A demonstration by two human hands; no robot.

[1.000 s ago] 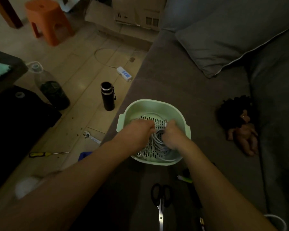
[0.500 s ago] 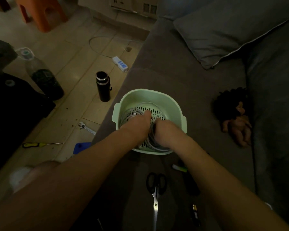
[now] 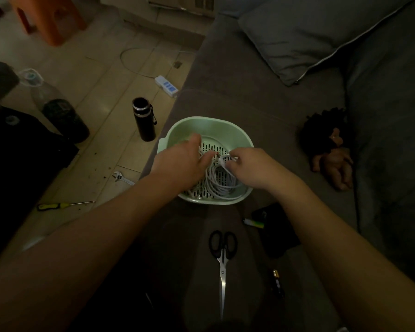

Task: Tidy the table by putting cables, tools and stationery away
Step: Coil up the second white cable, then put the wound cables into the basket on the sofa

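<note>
Since half a second ago the two hands have drawn apart inside the basket (image 3: 209,122); before, they were pressed close together on the cable (image 3: 219,182). The left hand (image 3: 180,161) now lies over the basket's left side, its fingers (image 3: 207,156) bent down onto the strands. Whether they grip the cable or only touch it cannot be told. The right hand (image 3: 252,166) is at the right side, thumb and fingers pinched on a white loop of the cable just above the coil.

The cable lies coiled on the slotted floor of the green basket, which stands on the sofa (image 3: 237,97) seat near its left edge. Nearer the person, on the same seat, lie scissors (image 3: 222,248) with their blades pointing at the camera, a battery (image 3: 277,282) to their right, and a small pale marker (image 3: 254,222) just below the basket. A doll (image 3: 328,149) lies to the right.

On the floor to the left are a screwdriver (image 3: 58,206), a wrench (image 3: 122,177), an upright black flask (image 3: 144,118) and a power strip (image 3: 166,86).
</note>
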